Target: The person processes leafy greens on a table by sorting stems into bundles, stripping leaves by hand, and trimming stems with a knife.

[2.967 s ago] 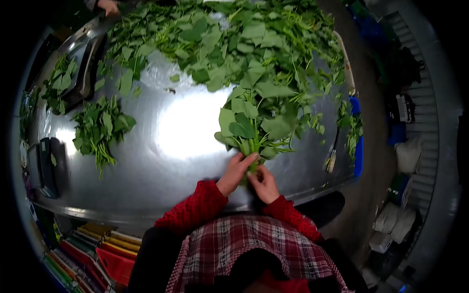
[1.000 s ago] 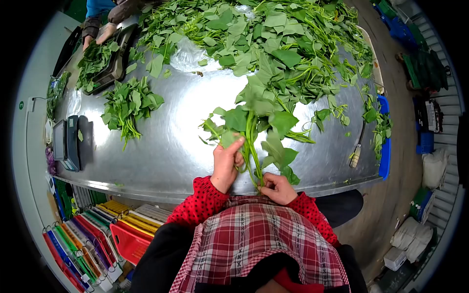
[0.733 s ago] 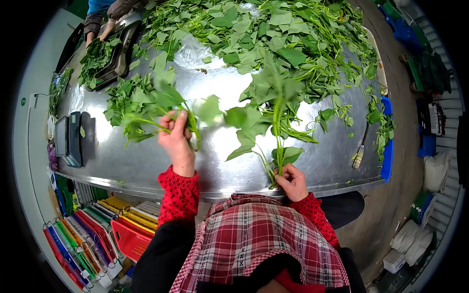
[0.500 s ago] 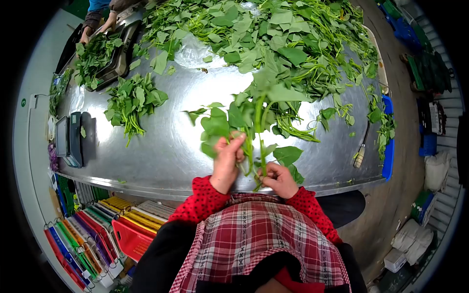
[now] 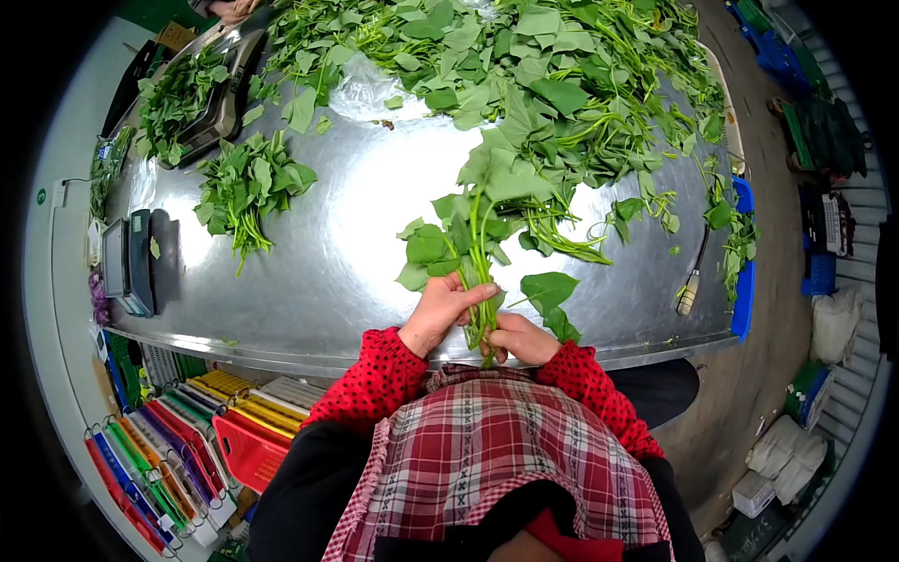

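A small bunch of leafy green stems stands up between my hands at the near edge of the metal table. My left hand is closed round the stems, its thumb lying across them. Lower down, my right hand has its fingers pinched on the stem ends, partly hidden behind the bunch. Several broad leaves stick out just beyond my right hand; whether it holds their stem I cannot tell.
A large heap of leafy stems covers the table's far side. A tied-looking bunch, a loaded scale and a dark device are at left. A wooden-handled tool lies at right, by a blue crate. Another person's hand shows far left.
My hands have come closer together, and the stems, spread apart before, are now gathered upright in my left hand. The other person's hands have left the greens on the scale.
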The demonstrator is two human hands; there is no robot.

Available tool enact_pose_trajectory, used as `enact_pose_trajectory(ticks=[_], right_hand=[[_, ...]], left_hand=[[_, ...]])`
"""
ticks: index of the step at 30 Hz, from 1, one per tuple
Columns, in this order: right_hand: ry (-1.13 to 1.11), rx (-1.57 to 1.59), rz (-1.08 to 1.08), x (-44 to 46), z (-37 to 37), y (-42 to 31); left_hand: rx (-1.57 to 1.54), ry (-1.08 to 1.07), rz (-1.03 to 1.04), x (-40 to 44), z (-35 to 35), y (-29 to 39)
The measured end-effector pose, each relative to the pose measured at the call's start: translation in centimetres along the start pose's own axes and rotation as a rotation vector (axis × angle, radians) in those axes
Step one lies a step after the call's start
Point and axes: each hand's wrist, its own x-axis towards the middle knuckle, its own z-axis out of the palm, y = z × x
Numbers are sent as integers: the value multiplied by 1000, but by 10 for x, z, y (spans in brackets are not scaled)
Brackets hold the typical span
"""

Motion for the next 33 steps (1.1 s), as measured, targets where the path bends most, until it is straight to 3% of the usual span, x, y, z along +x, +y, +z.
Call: enact_pose_trajectory(ticks=[1, 3, 4, 7, 9, 11, 13, 15, 17, 19, 21, 23, 25, 26, 27, 29, 30, 31, 32, 33], right_hand=[[-29, -37, 25, 2, 0, -1], [-24, -54, 1, 7, -1, 1], [-26, -149, -34, 11, 0, 2], [-23, -315, -39, 10, 2, -25], [226, -787, -267, -2, -13, -62], [786, -521, -399, 3, -62, -75], [1144, -1149, -382, 11, -108, -87], [972, -1315, -101, 23, -135, -85], [898, -1348, -118, 25, -143, -80], [1005, -1313, -265, 19, -133, -78], [945, -1296, -270, 13, -126, -72], [927, -1342, -199, 16, -124, -65], [936, -1328, -216, 22, -130, -64], [933, -1327, -227, 24, -132, -66], [927, -1362, -179, 24, -134, -68], [926, -1394, -138, 24, -132, -75], [946, -1354, -197, 18, -121, -84], [960, -1323, -257, 8, -109, -97], [922, -1195, -353, 0, -98, -107], [832, -894, -310, -8, -82, -119]], left_hand=[[1, -4, 1, -2, -2, 1], [2, 216, 115, -5, -2, 4], [-207, 161, 245, -6, -4, 9], [-287, 220, 280, -11, 1, 8], [-285, 263, 352, -17, -1, 12], [-291, 367, 467, -24, -8, 23], [-278, 361, 470, -20, -20, 34], [-230, 336, 519, -16, -13, 41], [-206, 379, 556, -6, -7, 31], [-174, 463, 552, -2, -1, 22], [-264, 534, 708, 4, 3, 18], [-12, 665, 831, 5, -10, 28], [387, 809, 697, -8, -23, 50], [269, 822, 894, 1, -30, 51], [278, 826, 900, 4, -35, 46], [124, 706, 536, 6, -44, 38], [-44, 648, 551, 5, -28, 34], [-88, 555, 404, 6, -23, 24], [-160, 505, 289, 7, -12, 16], [-242, 433, 255, 4, 1, 13]])
